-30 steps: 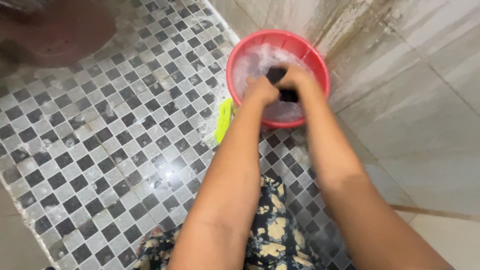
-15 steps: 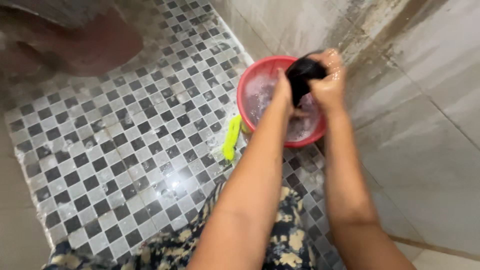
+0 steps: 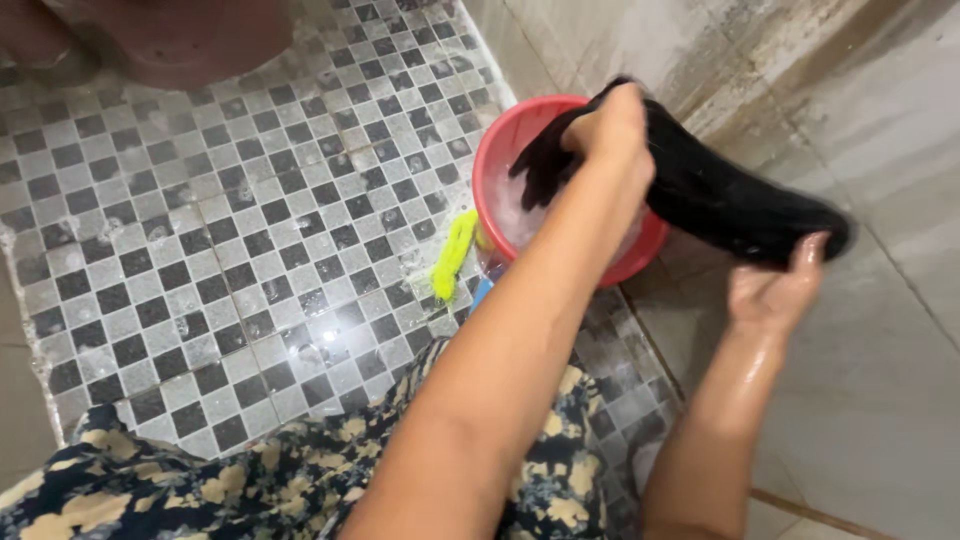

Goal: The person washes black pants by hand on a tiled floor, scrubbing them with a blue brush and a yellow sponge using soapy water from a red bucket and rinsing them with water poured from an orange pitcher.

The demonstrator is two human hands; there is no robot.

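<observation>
A wet black cloth (image 3: 720,195) is stretched in the air above and to the right of a red basin (image 3: 495,165) of soapy water. My left hand (image 3: 610,130) grips one end of the cloth over the basin's rim. At the far right my right hand (image 3: 780,285) holds the other end from below, fingers curled up around it. A short tail of the cloth hangs down into the basin by my left hand.
A yellow-green scrub brush (image 3: 452,255) lies on the wet black-and-white checkered floor (image 3: 220,230) just left of the basin. A stained tiled wall (image 3: 860,110) rises on the right. A dark reddish tub (image 3: 190,35) sits at top left. My floral garment (image 3: 300,480) fills the bottom.
The cloth has come up out of the soapy water. My right hand has pulled its end out to the right, stretching it between both hands.
</observation>
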